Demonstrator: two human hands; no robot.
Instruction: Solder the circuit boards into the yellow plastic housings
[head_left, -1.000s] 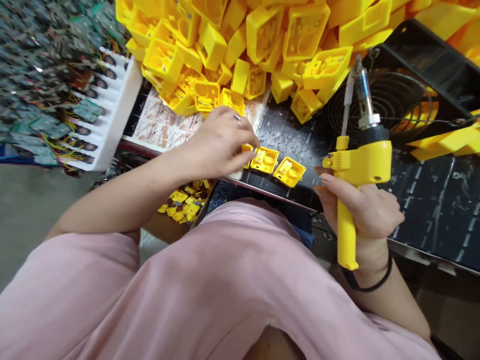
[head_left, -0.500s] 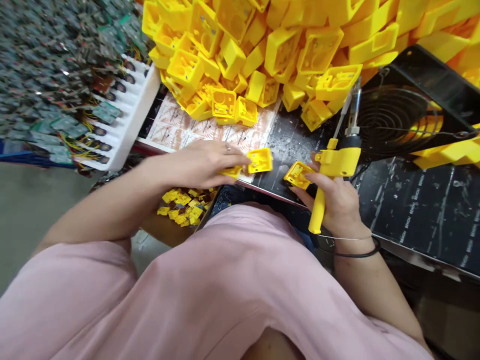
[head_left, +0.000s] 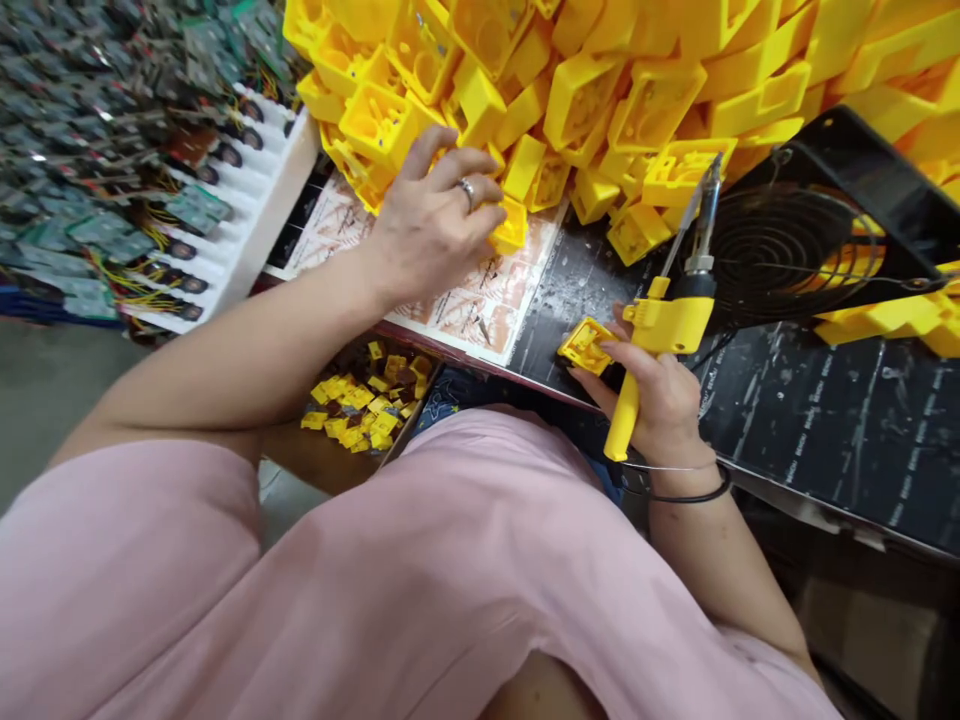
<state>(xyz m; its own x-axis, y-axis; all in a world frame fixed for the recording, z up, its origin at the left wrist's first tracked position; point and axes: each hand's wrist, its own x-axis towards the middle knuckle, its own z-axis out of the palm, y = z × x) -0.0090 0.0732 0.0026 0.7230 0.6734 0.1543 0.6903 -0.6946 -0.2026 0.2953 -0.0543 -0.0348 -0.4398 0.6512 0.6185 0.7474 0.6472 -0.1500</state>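
My left hand (head_left: 442, 220), a ring on one finger, is open over the near edge of a heap of yellow plastic casings (head_left: 379, 125). Its fingers are spread and bent; one small casing (head_left: 510, 226) is close by its fingertips, and contact is hard to tell. My right hand (head_left: 666, 398) is closed round a yellow soldering gun (head_left: 671, 322), whose metal tip points up and away. Between the thumb and fingers of that same hand is a small open yellow casing (head_left: 586, 345), held just above the table's front edge.
A black fan with a wire guard (head_left: 772, 240) stands right of the soldering gun. Circuit boards with wires (head_left: 112, 235) are piled at left beside a ribbed white foam tray (head_left: 259, 215). Below the table edge is a box of small yellow parts (head_left: 360, 410). A printed sheet (head_left: 480, 320) lies on the black tabletop (head_left: 817, 400).
My left hand has moved up from the table's front edge to the casing heap. The two yellow pieces at its fingers are gone from there. My right hand keeps its hold, shifted slightly left.
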